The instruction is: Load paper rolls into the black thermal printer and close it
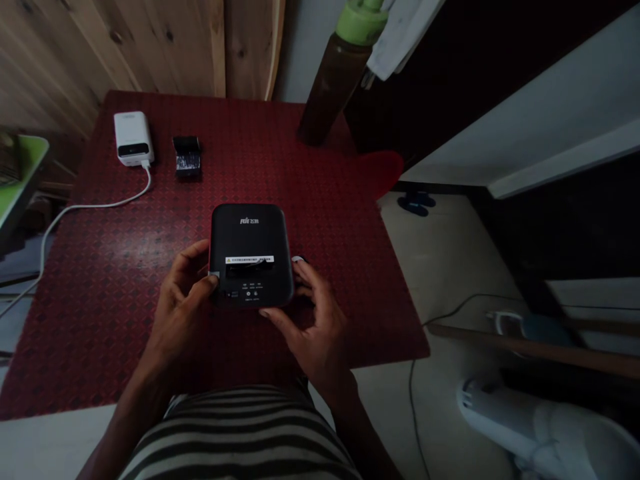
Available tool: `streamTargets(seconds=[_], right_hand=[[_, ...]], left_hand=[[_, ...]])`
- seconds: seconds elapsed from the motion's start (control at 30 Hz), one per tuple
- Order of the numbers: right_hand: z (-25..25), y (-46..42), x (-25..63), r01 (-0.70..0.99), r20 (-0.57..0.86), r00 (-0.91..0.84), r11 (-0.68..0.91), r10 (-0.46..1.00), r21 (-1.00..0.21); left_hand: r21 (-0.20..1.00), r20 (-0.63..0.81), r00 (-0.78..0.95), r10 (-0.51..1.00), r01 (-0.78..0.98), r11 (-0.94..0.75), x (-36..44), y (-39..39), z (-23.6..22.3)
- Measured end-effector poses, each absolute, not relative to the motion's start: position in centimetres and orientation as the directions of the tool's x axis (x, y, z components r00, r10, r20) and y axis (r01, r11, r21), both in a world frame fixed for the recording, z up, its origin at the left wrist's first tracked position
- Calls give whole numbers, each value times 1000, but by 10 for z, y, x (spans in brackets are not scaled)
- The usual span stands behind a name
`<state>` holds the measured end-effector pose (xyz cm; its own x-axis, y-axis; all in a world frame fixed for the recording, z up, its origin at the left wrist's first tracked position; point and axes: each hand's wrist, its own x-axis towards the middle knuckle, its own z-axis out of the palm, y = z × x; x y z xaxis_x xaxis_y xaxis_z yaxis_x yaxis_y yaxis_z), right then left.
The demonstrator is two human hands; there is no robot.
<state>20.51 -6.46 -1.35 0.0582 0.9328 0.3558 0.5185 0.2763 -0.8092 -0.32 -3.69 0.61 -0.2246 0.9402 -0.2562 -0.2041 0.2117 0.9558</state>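
A black label printer (250, 240), box-shaped with rounded corners, is between my hands over the red table. Its top bears a light logo, a white sticker strip, a dark slot and small marked buttons or lights near the front. My left hand (183, 303) grips its left side, thumb on the front left corner. My right hand (315, 320) is curled round the front right corner, thumb at the front edge and fingers along the right side. A small white and black item (299, 259) shows by the right fingertips; its kind is unclear. The printer's underside is hidden.
On the red table (310, 233) stand a white power bank (133, 139) with a white cable (107, 203), a small shiny black roll (187, 160) and a tall dark bottle with green cap (333, 80). Right of the table, a dark cable (411, 393) hangs down.
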Motion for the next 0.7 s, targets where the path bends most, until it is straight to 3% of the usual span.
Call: streamTargets(seconds=[0.3,0.43,0.6,0.7], right_hand=[[-14,-64,205,521,360,40,288,932,-803],[6,-55,220,536,353,-50,323,934,-780],[36,-6,218,616,443,-301,527,844,-585],[46,30,193,677,226,-526,564,820,-472]], left_hand=[[930,-301,-223,927,-286,233,5,-38,11],[949,-260,-243,934,-242,201,5,-38,7],[981,-150,-224,963,-154,117,0,-39,-5],[990,-78,-203,976,-131,52,-1,-40,-13]])
